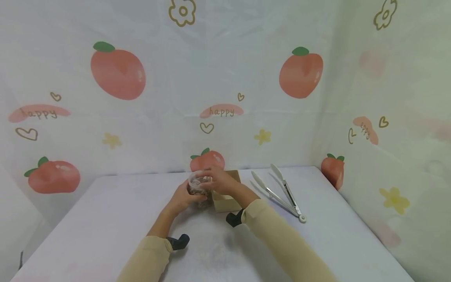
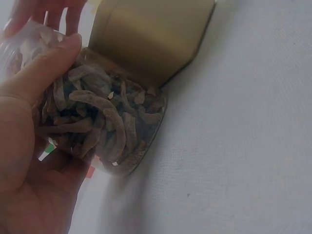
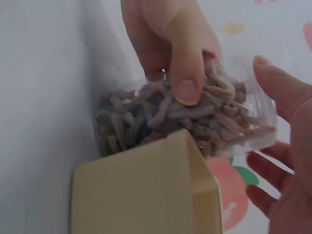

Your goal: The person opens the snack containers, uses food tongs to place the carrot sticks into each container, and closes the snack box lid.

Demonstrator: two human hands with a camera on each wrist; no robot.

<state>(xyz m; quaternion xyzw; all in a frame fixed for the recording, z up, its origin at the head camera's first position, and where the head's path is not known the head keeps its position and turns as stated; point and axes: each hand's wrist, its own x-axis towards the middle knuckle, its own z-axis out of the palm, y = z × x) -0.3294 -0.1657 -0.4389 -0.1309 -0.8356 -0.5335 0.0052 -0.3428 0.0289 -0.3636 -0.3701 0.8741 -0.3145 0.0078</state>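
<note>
A clear plastic jar [image 2: 122, 126] holds many brown, curled, dried-looking strips and stands on the table beside a cream, open-topped box [image 1: 225, 204]. My left hand [image 1: 183, 197] grips the jar's side, its thumb pressed across the front in both wrist views. Up at the jar's top end is my right hand [image 1: 222, 182], thumb on one side and curved fingers around the other. In the right wrist view the ridged clear rim sits between that thumb and the fingers of the right hand [image 3: 292, 97]. The right forearm crosses over the box.
To the right of the box lie metal tongs [image 1: 290, 196] with pale tips, spread apart, hinge end toward me. The white table [image 1: 105, 227] meets a patterned backdrop [image 1: 155, 133] at the back and right. Black wrist mounts [image 1: 179, 242] stick out from both wrists.
</note>
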